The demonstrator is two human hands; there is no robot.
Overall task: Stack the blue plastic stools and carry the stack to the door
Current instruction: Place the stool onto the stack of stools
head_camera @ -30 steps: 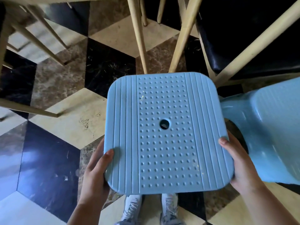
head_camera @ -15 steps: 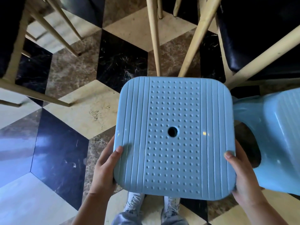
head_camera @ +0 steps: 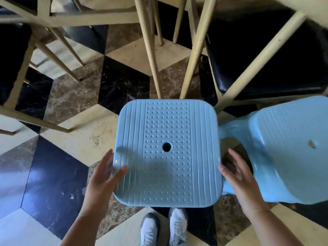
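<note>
A light blue plastic stool (head_camera: 168,125) with a dotted seat and a centre hole stands upright on the tiled floor just in front of my feet. My left hand (head_camera: 104,176) is at its left edge with fingers spread, the thumb over the rim. My right hand (head_camera: 237,174) hovers open beside its right edge. Neither hand grips the seat. A second blue stool (head_camera: 287,148) stands close on the right, nearly touching the first one.
A chair with a black seat (head_camera: 266,59) and pale wooden legs (head_camera: 149,50) stands right behind the stools. Another wooden chair (head_camera: 16,68) is at the far left. My white shoes (head_camera: 163,226) are below the stool. Patterned marble floor (head_camera: 53,183) lies to the left.
The stool I held by both sides has gone down and away from the camera. Both hands have let go of its edges and opened.
</note>
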